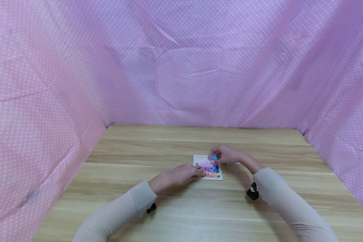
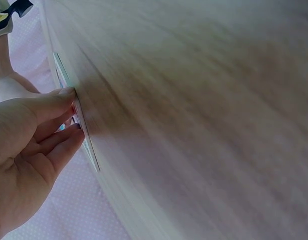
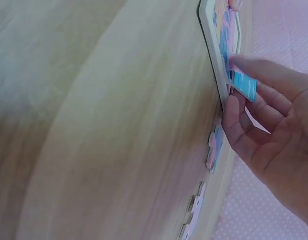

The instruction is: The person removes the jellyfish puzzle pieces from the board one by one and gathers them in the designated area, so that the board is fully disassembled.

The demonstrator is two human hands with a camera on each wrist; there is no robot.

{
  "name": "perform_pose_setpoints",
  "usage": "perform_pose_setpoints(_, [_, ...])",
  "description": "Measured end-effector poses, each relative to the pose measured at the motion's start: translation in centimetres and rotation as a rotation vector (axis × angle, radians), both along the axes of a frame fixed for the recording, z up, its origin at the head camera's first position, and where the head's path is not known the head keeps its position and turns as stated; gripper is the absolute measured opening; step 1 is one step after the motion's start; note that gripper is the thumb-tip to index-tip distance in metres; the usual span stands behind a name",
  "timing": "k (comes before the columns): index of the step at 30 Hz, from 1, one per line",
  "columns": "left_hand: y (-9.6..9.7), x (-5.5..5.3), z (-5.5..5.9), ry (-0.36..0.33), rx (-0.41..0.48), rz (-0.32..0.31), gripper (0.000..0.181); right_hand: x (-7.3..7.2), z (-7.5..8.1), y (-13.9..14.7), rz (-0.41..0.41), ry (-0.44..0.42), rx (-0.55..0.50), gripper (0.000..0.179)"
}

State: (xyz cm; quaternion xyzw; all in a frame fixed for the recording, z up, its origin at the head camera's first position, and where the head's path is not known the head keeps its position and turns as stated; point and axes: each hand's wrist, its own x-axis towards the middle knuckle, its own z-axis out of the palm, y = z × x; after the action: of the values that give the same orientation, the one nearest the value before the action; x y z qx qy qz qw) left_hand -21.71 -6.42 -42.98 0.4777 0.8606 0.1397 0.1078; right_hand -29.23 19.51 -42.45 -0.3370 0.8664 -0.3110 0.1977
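Note:
A small jigsaw board (image 1: 207, 178) with a white border and a pink, blue and yellow picture lies on the table. My left hand (image 1: 186, 173) rests at its left side, fingers reaching over the picture. In the left wrist view, thumb and fingertips touch the board (image 2: 95, 159) near its edge. Above the board's right part, my right hand (image 1: 228, 154) pinches a blue puzzle piece (image 1: 213, 157). The right wrist view shows this piece (image 3: 245, 86) tilted between thumb and fingers, its lower end right at the picture.
Loose puzzle pieces lie on the table to the right of the board, one pink and blue (image 3: 214, 149), another pale pink (image 3: 195, 212). The wood-grain table (image 1: 133, 148) is enclosed by pink dotted cloth (image 1: 181, 67). Black bands (image 1: 252, 192) sit under both wrists.

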Motion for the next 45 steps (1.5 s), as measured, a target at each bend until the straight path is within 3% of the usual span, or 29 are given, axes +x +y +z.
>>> perform_pose_setpoints(6, [0.2, 0.4, -0.1, -0.010, -0.027, 0.013, 0.037, 0.5, -0.4, -0.2, -0.008, 0.018, 0.005, 0.023])
perform_pose_setpoints(13, [0.3, 0.3, -0.2, 0.006, -0.012, 0.007, 0.036, 0.8, -0.5, 0.0, -0.019, -0.002, -0.049, 0.014])
perform_pose_setpoints(16, [0.3, 0.2, -0.1, 0.003, -0.006, 0.000, 0.036, 0.9, -0.5, 0.3, -0.059, -0.015, -0.081, 0.011])
perform_pose_setpoints(23, [0.2, 0.4, -0.1, 0.006, 0.005, 0.000, 0.035, 1.1, 0.1, 1.5, -0.101, 0.003, -0.092, 0.022])
perform_pose_setpoints(30, [0.2, 0.5, 0.4, -0.019, -0.049, 0.040, 0.037, 1.2, 0.4, 2.9, -0.226, -0.108, -0.154, 0.029])
perform_pose_setpoints(35, [0.2, 0.4, 0.4, -0.036, -0.077, 0.053, 0.039, 1.3, 0.0, 4.8, -0.332, -0.092, -0.241, 0.033])
perform_pose_setpoints(40, [0.1, 0.6, 0.5, -0.059, -0.090, 0.076, 0.040, 1.1, -0.2, 6.7, -0.363, -0.077, -0.261, 0.039])
perform_pose_setpoints(45, [0.1, 0.6, 0.6, -0.058, -0.102, 0.084, 0.040, 1.2, -0.3, 7.9, -0.405, -0.082, -0.254, 0.034])
